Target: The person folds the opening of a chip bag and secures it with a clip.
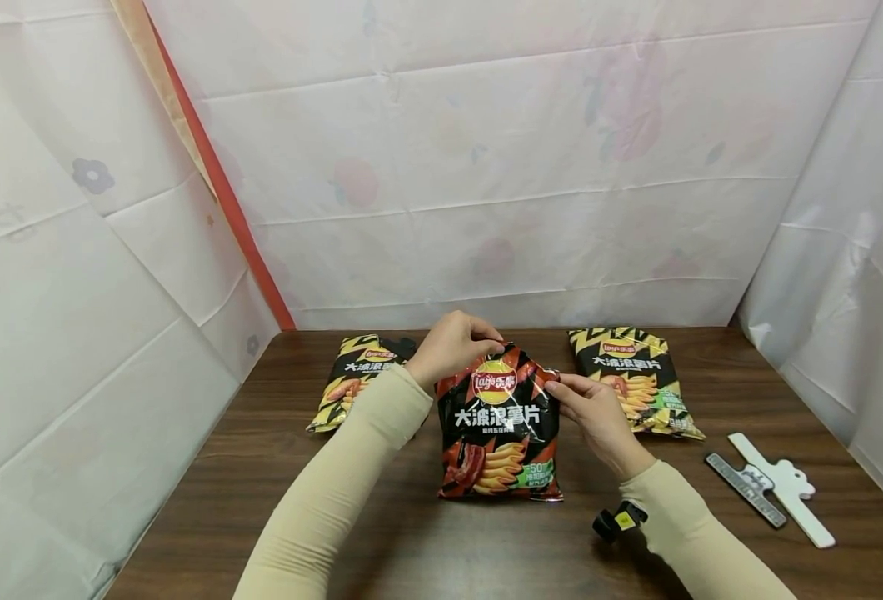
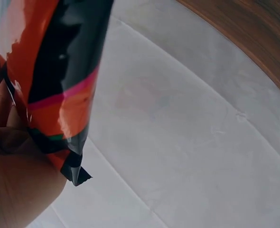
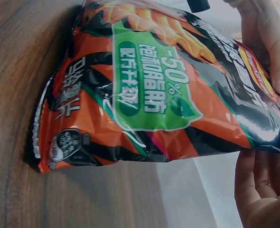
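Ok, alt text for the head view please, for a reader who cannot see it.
Two hands hold a red-and-black crinkly foil chip bag upright on a dark brown wooden table: the left hand pinches its top edge, the right hand grips its right side. Two yellow-and-black chip bags lie behind, and white and grey plastic bag clips at right.

Both arms are covered by long, close-fitting beige sleeves [image 1: 351, 467], reaching to the wrists. The left hand [image 1: 452, 343] and right hand [image 1: 595, 412] are left bare. A small black device with a yellow label [image 1: 619, 521] is strapped under the right wrist.
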